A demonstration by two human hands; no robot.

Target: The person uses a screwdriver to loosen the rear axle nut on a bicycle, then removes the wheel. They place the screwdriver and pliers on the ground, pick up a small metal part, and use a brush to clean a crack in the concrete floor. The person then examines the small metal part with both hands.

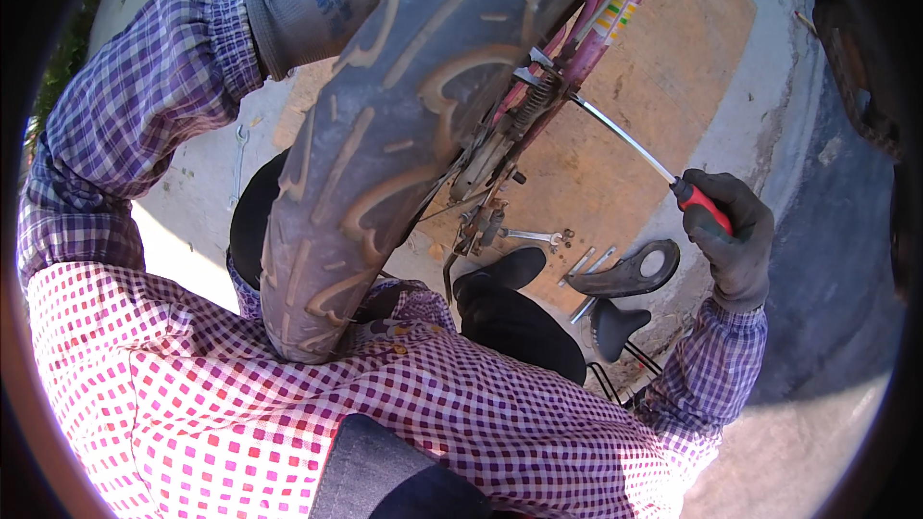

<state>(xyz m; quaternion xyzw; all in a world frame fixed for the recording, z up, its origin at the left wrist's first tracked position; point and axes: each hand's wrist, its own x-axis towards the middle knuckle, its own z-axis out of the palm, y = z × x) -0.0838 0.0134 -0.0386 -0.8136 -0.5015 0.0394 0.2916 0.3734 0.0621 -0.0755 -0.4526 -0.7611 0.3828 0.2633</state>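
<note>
A bicycle wheel with a dusty, worn tyre (385, 125) rises in front of my body, its lower end against my checked apron. My left hand (322, 5), in a grey and teal glove, grips the tyre at its upper left; most of its fingers are cut off by the upper edge. My right hand (735, 231), in a dark grey glove, is closed around a screwdriver (707, 207) with a red and black handle. Its shaft points up and left to the pink frame tube (601, 24), near a small spring (534, 106). The exact tip contact is hard to make out.
Below the wheel lie a spanner (529, 235) with small hardware, a dark curved guard (630, 269) and a black saddle (615, 327). Another spanner (239, 163) rests on the ground at left. A brown board (663, 86) covers part of the ground. My shoe (505, 269) is beside the tools.
</note>
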